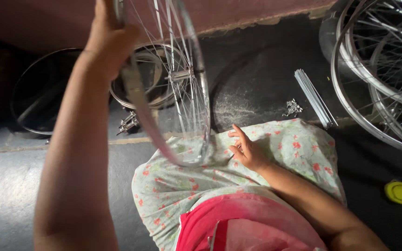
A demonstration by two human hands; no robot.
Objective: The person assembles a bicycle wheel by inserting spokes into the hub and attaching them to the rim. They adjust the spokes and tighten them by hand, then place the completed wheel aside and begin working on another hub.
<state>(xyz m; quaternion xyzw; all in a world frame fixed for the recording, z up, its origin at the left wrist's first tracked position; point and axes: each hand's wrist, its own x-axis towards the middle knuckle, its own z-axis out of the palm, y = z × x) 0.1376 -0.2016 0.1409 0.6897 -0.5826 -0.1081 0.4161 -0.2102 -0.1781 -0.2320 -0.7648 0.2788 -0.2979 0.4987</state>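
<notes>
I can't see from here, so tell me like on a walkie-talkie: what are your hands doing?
Left hand gripping spoked wheel at rim, wheel upright on lap. Right hand open, resting on floral cloth beside wheel. Nothing blocking.

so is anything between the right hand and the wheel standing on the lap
Nothing visible. The right hand rests open on the floral cloth, just right of the spoked wheel, with only bare cloth between them. The left hand grips the wheel's rim at the top.

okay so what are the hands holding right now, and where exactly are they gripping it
The left hand grips the spoked bicycle wheel by the top of its rim, standing it on the lap. The right hand holds nothing; it rests on the floral cloth.
</notes>
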